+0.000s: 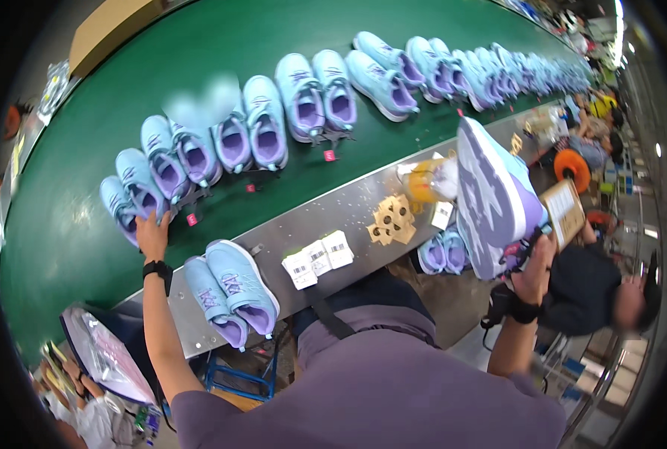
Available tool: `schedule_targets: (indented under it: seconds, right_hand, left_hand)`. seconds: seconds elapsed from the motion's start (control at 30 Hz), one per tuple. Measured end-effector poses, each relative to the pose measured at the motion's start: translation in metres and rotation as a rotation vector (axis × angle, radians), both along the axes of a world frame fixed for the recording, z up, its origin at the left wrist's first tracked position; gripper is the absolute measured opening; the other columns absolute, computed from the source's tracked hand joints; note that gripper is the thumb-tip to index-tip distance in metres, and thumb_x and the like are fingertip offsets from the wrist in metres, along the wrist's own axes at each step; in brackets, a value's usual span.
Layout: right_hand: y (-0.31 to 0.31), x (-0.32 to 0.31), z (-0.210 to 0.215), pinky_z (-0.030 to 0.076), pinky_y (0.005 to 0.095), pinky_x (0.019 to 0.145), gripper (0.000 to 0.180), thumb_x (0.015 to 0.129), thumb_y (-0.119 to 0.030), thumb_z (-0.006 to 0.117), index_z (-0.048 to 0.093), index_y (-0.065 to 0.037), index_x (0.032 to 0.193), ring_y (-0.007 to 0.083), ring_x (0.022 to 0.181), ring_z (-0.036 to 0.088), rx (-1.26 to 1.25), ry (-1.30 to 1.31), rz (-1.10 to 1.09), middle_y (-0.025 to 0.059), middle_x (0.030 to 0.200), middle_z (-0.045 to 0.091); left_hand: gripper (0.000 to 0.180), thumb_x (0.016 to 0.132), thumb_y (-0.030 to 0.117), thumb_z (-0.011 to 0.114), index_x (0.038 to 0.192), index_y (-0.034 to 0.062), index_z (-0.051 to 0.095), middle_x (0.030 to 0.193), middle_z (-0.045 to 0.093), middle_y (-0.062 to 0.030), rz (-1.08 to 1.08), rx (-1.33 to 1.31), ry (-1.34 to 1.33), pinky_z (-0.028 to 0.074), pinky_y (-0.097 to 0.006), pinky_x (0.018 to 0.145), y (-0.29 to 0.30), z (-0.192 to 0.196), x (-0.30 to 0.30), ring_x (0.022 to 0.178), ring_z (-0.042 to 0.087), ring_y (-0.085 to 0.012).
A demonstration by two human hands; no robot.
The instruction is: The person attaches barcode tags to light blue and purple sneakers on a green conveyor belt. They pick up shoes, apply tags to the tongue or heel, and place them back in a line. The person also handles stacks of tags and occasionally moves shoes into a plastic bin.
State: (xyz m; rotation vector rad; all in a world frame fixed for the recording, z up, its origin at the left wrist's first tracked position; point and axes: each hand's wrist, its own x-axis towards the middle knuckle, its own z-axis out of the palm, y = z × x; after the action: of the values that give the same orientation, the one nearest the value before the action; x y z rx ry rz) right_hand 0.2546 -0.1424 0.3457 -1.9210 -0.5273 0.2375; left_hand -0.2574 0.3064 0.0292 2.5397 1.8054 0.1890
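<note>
My left hand [152,238] reaches to the near left end of a long row of light blue sneakers. Its fingers close on the heels of the leftmost pair of sneakers [130,187], which stands on the green conveyor belt [64,217]. Raised at the right, my right hand [534,273] grips another pair of light blue sneakers [491,198] by the heel end, grey-and-white soles facing left. Between my arms, a pair of sneakers [232,292] lies on the metal ledge [273,217], heels toward me. White barcode labels [318,260] are stacked beside it.
Small brown card pieces [392,219] and a container of yellowish stuff [427,179] sit farther along the ledge. Below them, more sneakers [444,253] show. A cardboard box [109,34] stands on the belt's far side. Another person [595,280] is at the right.
</note>
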Motion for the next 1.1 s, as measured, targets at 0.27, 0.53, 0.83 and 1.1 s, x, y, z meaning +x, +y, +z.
schedule_targets:
  seconds: [0.27,0.53,0.83,1.1]
  right_hand:
    - [0.033,-0.035,-0.003,0.043,0.0317,0.081,0.079,0.050,-0.052,0.083,0.056,0.001,0.102,0.0215,0.092,0.056,-0.206,0.080,0.906,0.0119,0.104,0.058]
    - [0.087,-0.101,-0.088,0.042,0.0344,0.050,0.055,0.059,-0.059,0.072,0.066,-0.010,0.081,0.0256,0.060,0.057,-0.526,-0.335,0.968,0.0058,0.068,0.054]
    - [0.077,-0.094,-0.102,0.042,0.0349,0.057,0.047,0.059,-0.059,0.068,0.057,-0.017,0.078,0.0242,0.061,0.053,-0.567,-0.631,0.927,0.0045,0.074,0.047]
    - [0.030,-0.074,-0.060,0.035,0.0330,0.050,0.047,0.057,-0.057,0.073,0.058,-0.017,0.077,0.0226,0.058,0.047,-0.542,-0.487,0.923,0.0021,0.079,0.047]
  left_hand:
    - [0.067,0.075,0.056,0.060,0.117,0.0038,0.058,0.108,0.053,-0.0301,0.122,-0.390,0.059,0.044,-0.043,0.086,0.021,0.016,-0.010,0.102,0.053,-0.0413]
    - [0.069,0.070,0.054,0.064,0.118,0.0056,0.058,0.114,0.050,-0.0328,0.227,-0.531,0.052,0.042,-0.043,0.090,0.032,0.023,-0.007,0.107,0.050,-0.0428]
    - [0.060,0.075,0.050,0.061,0.108,0.0000,0.060,0.105,0.059,-0.0281,0.173,-0.511,0.044,0.039,-0.047,0.090,0.051,0.000,-0.049,0.109,0.047,-0.0446]
    - [0.066,0.076,0.052,0.060,0.107,-0.0067,0.059,0.101,0.057,-0.0334,0.016,-0.319,0.054,0.037,-0.049,0.088,0.040,0.010,-0.033,0.099,0.048,-0.0486]
